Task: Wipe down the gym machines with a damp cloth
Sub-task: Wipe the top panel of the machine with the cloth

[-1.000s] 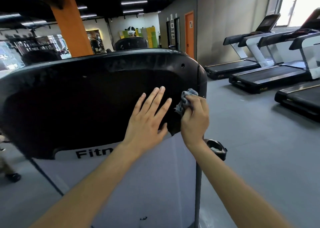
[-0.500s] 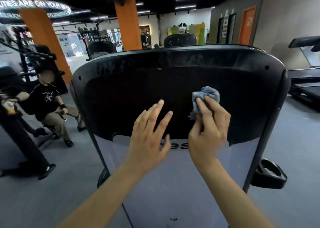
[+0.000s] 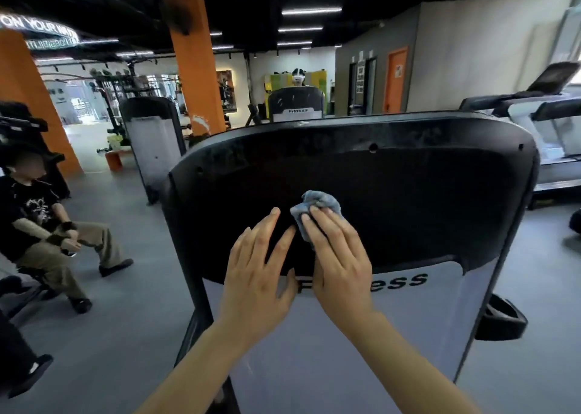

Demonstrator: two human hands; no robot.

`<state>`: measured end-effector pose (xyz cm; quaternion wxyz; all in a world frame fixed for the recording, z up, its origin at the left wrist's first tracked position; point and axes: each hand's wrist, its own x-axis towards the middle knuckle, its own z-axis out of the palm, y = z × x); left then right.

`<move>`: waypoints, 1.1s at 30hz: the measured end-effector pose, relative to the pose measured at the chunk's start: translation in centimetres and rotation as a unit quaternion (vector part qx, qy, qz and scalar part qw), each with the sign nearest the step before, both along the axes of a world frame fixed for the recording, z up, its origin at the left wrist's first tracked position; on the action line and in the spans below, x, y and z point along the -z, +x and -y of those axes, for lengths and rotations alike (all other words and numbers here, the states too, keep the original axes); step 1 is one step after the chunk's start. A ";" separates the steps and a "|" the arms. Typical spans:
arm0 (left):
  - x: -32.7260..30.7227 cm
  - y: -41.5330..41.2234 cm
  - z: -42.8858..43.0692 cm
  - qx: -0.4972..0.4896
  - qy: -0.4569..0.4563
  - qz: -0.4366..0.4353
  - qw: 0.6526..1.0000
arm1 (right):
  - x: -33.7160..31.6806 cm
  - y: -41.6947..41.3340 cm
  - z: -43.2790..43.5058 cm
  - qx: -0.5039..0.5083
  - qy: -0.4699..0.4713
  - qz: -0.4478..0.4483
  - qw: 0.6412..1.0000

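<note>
A gym machine's black shroud panel (image 3: 408, 199) fills the middle of the view, above a grey cover (image 3: 314, 350) lettered "Fitness". A bunched blue-grey cloth (image 3: 323, 201) lies against the black panel near its centre. My right hand (image 3: 339, 256) presses the cloth onto the panel, its fingers laid almost straight over it; the thumb is hidden. Beside it, my left hand (image 3: 257, 272) rests flat on the panel's lower edge with fingers spread, holding nothing.
A person (image 3: 37, 225) sits on a bench at the left. Orange pillars (image 3: 198, 61) and two similar machines (image 3: 154, 143) stand behind. Treadmills (image 3: 553, 121) line the right wall. A black cup holder (image 3: 500, 322) juts from the machine's right side above the grey floor.
The cloth and my right hand slid left from the panel's right edge to its centre, and the fingers flattened over the cloth. The view swung left. My left hand stayed flat on the panel.
</note>
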<state>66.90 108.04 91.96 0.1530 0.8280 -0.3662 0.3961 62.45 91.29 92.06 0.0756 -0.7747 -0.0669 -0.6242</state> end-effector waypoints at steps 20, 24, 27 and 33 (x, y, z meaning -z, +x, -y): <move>-4.0 8.2 -12.6 0.098 0.011 -0.043 0.994 | -7.7 6.3 -10.4 0.194 0.065 0.056 0.977; -4.6 9.0 -13.9 0.102 -0.062 -0.073 0.990 | -7.6 9.9 -14.7 0.159 -0.059 -0.029 0.985; -5.2 9.0 -14.0 0.111 -0.136 -0.071 0.982 | -6.8 11.2 -15.4 0.147 -0.164 -0.106 0.970; -6.4 8.0 -11.2 0.157 -0.132 -0.033 0.978 | -8.7 6.6 -10.1 0.179 -0.164 -0.066 0.968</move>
